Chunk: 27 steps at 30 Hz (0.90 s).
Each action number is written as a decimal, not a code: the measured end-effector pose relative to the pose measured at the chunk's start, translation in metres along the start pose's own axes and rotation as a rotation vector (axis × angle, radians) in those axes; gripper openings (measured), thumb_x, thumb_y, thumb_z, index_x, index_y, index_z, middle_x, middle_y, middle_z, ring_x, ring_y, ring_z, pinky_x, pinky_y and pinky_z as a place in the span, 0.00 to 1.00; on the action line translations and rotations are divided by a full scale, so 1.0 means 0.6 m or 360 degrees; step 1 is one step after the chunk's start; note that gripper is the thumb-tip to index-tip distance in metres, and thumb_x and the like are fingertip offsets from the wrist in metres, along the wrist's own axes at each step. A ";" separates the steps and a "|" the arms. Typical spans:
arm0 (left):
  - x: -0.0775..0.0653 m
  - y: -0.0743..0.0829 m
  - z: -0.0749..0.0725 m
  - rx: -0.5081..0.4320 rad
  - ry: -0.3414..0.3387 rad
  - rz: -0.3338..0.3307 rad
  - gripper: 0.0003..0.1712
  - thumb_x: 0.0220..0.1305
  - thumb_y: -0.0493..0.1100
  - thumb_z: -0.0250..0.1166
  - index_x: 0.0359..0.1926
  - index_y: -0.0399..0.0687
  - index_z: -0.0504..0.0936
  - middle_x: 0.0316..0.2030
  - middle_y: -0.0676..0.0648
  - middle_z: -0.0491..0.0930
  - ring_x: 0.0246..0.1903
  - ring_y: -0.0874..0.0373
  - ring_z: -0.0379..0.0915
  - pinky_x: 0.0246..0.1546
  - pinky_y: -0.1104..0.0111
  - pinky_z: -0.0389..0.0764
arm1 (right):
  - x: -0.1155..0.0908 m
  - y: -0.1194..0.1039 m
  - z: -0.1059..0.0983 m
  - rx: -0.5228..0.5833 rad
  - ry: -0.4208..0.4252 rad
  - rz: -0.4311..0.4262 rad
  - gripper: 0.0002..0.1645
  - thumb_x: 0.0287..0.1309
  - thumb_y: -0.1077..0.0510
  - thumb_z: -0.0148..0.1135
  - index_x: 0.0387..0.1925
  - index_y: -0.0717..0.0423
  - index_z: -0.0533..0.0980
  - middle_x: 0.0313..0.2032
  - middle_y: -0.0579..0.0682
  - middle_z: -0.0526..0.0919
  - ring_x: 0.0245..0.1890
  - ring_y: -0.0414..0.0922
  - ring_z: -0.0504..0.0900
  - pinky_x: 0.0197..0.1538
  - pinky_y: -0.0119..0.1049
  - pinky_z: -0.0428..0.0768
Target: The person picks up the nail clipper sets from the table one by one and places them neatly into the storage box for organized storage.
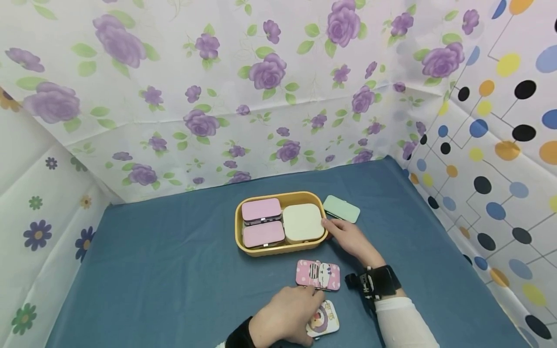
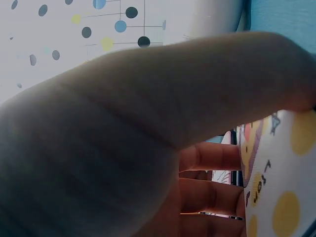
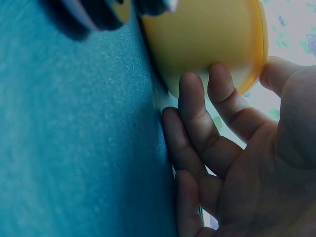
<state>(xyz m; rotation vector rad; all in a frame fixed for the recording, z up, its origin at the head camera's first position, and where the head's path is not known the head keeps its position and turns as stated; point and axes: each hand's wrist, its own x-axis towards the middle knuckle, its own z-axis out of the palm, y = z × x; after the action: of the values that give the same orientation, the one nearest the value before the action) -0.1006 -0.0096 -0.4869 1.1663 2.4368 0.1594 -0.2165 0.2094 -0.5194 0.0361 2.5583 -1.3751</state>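
My left hand (image 1: 287, 311) reaches over a small white hinged tin (image 1: 325, 319) with a cartoon picture, gripping it by its edges between thumb and fingers. The left wrist view shows yellow dots on this tin (image 2: 286, 212), with fingers (image 2: 212, 192) along one edge. A pink tin (image 1: 317, 274) with a cartoon figure lies just beyond that hand. My right hand (image 1: 350, 237) holds the right end of a yellow basket (image 1: 271, 250), thumb at the rim and fingertips on the outer wall (image 3: 197, 34). Inside are pink tins (image 1: 263, 234) on the left and a cream tin (image 1: 303, 222) on the right.
A mint green tin (image 1: 342, 209) lies beside the basket's right end, just past the right hand. Blue cloth (image 1: 165, 280) covers the table. Flower-patterned sheeting (image 1: 196, 145) rises behind it, and dotted sheeting (image 1: 491, 193) stands on the right.
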 end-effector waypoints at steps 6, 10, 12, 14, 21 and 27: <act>-0.003 -0.002 -0.004 -0.0034 -0.0023 0.0018 0.44 0.40 0.62 0.82 0.58 0.57 0.75 0.44 0.58 0.77 0.37 0.68 0.70 0.38 0.67 0.77 | 0.000 0.001 0.000 0.0000 -0.0006 0.0009 0.36 0.60 0.21 0.47 0.34 0.45 0.80 0.36 0.50 0.79 0.38 0.50 0.75 0.42 0.44 0.66; -0.005 -0.004 -0.007 -0.0046 -0.0026 0.0035 0.44 0.40 0.61 0.82 0.58 0.57 0.74 0.45 0.58 0.77 0.38 0.68 0.70 0.39 0.66 0.78 | 0.001 0.001 0.000 0.0001 -0.0010 0.0010 0.36 0.61 0.21 0.47 0.34 0.46 0.80 0.36 0.50 0.79 0.38 0.50 0.74 0.41 0.43 0.66; -0.007 -0.006 -0.008 -0.0048 -0.0024 0.0037 0.44 0.40 0.61 0.82 0.59 0.58 0.74 0.46 0.58 0.77 0.39 0.68 0.70 0.40 0.66 0.78 | 0.001 0.000 -0.001 0.0005 -0.0015 0.0010 0.36 0.61 0.21 0.47 0.34 0.46 0.80 0.36 0.50 0.79 0.37 0.50 0.74 0.41 0.43 0.66; -0.008 -0.006 -0.010 -0.0054 -0.0021 0.0037 0.45 0.40 0.60 0.82 0.60 0.58 0.74 0.47 0.57 0.77 0.40 0.68 0.71 0.41 0.66 0.78 | 0.000 0.000 -0.001 0.0009 -0.0020 0.0012 0.36 0.61 0.21 0.47 0.34 0.46 0.80 0.36 0.51 0.79 0.37 0.50 0.74 0.40 0.43 0.66; -0.013 -0.009 -0.020 -0.0077 -0.0022 0.0032 0.45 0.40 0.59 0.83 0.60 0.58 0.74 0.45 0.58 0.76 0.37 0.68 0.69 0.39 0.67 0.78 | 0.000 0.000 -0.002 0.0011 -0.0026 0.0013 0.36 0.62 0.22 0.47 0.34 0.47 0.80 0.36 0.52 0.79 0.37 0.50 0.74 0.40 0.43 0.66; -0.020 -0.013 -0.030 -0.0054 -0.0010 0.0039 0.46 0.40 0.58 0.82 0.61 0.58 0.73 0.44 0.58 0.76 0.36 0.67 0.68 0.39 0.67 0.77 | 0.000 -0.001 -0.002 0.0000 -0.0029 0.0014 0.36 0.62 0.22 0.47 0.34 0.47 0.80 0.37 0.51 0.79 0.38 0.49 0.74 0.41 0.43 0.66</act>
<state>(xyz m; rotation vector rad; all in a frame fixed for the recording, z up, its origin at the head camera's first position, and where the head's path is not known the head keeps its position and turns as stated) -0.1069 -0.0222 -0.4688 1.1802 2.4057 0.2032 -0.2170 0.2103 -0.5182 0.0345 2.5408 -1.3659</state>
